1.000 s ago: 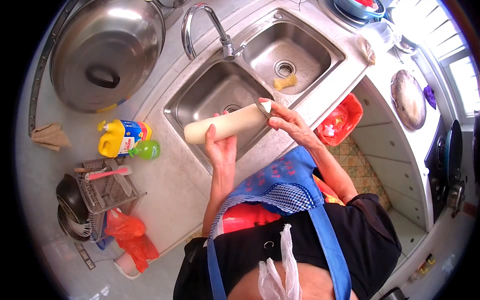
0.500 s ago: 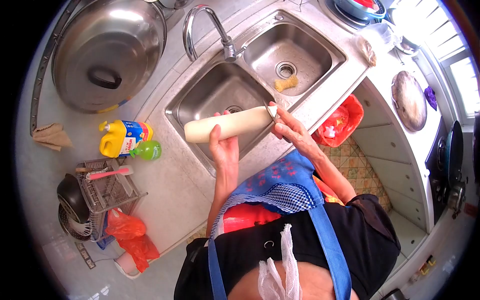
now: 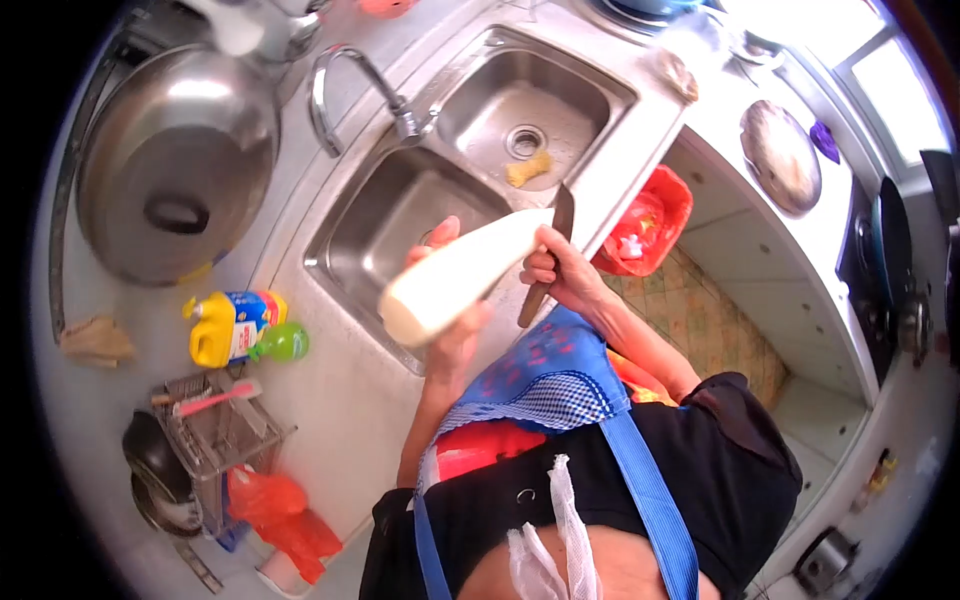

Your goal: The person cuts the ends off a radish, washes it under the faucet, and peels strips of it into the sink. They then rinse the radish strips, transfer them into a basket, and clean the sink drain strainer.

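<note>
A long, pale, smooth white radish [image 3: 460, 280] lies tilted across the view above the left sink basin [image 3: 375, 215]. My left hand [image 3: 455, 335] is wrapped around its thicker end from beneath, with fingertips showing on the far side. In my right hand [image 3: 565, 270] is a knife [image 3: 565, 212], its dark blade up against the narrow end of the radish. The brown handle sticks out below the fingers. Whether the blade is cutting into the radish I cannot tell.
A yellow sponge [image 3: 528, 170] lies in the right basin beneath the faucet [image 3: 400, 120]. Below the counter edge hangs or stands a red-lined bin [image 3: 650, 225]. Left are a large steel lid [image 3: 180, 150], a yellow detergent bottle [image 3: 212, 330], a green bottle [image 3: 285, 342] and a wire rack [image 3: 215, 425].
The radish has tilted, its thick end swinging down and nearer to me. The knife has turned so that more of its blade and handle shows. The whole view has shifted.
</note>
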